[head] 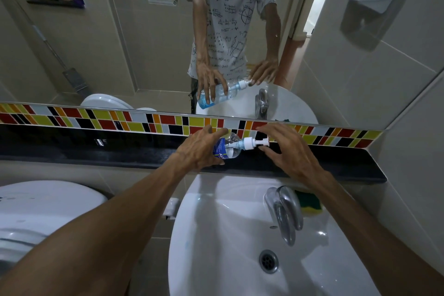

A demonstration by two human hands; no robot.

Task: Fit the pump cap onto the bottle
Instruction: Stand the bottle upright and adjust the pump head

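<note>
A clear bottle [228, 148] with a blue label is tipped on its side above the black shelf, neck pointing right. My left hand [201, 149] grips its body. A white pump cap [254, 143] sits on the neck, its nozzle sticking out to the right. My right hand [286, 151] is spread open around the pump head, fingers apart, fingertips close to the nozzle but not clasping it. The mirror above repeats both hands and the bottle.
A black shelf [348, 166] runs along the wall under a strip of coloured tiles [96, 118]. Below is a white sink [216, 235] with a chrome tap [284, 211] and drain [268, 261]. A green-yellow sponge [310, 202] lies beside the tap. A toilet cistern [36, 211] stands left.
</note>
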